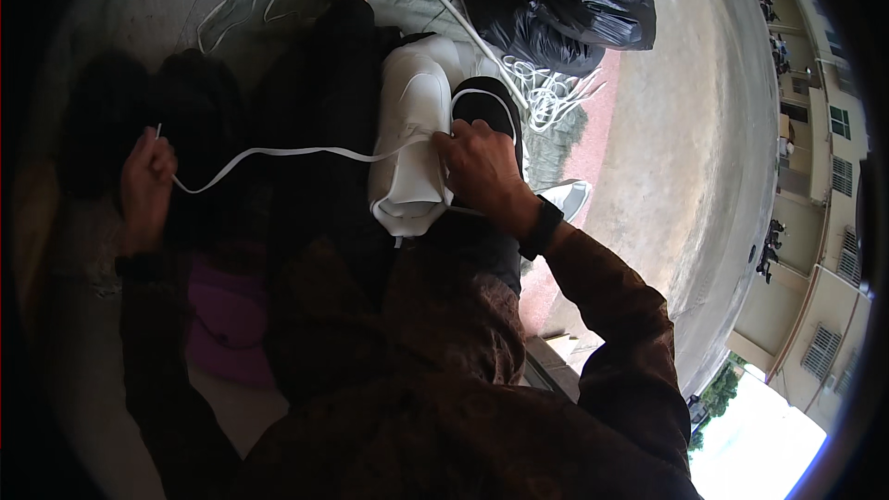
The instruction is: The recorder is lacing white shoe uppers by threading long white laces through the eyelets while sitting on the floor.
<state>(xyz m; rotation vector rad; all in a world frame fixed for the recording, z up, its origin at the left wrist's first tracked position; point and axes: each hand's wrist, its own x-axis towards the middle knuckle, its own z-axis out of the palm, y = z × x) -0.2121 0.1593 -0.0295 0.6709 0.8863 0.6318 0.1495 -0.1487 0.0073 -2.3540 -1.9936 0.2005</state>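
A white shoe (412, 106) lies across my lap, toe pointing away and its opening toward me. Out to the left, my left hand (148, 176) is closed on a white shoelace (296, 150), whose tip pokes up above the fingers. From there the lace sags and runs across to the shoe's eyelets. My right hand (486, 167) is closed at the right edge of the shoe's eyelet area, gripping the shoe there; its fingertips are partly hidden. Another length of the lace loops over my dark knee beside that hand.
Tangled white laces (551, 97) lie beyond my right knee, near a white stick (463, 23). Black plastic bags (583, 0) are heaped at the far side. Another white shoe (567, 196) rests right of my right wrist. A purple object (227, 324) sits at lower left.
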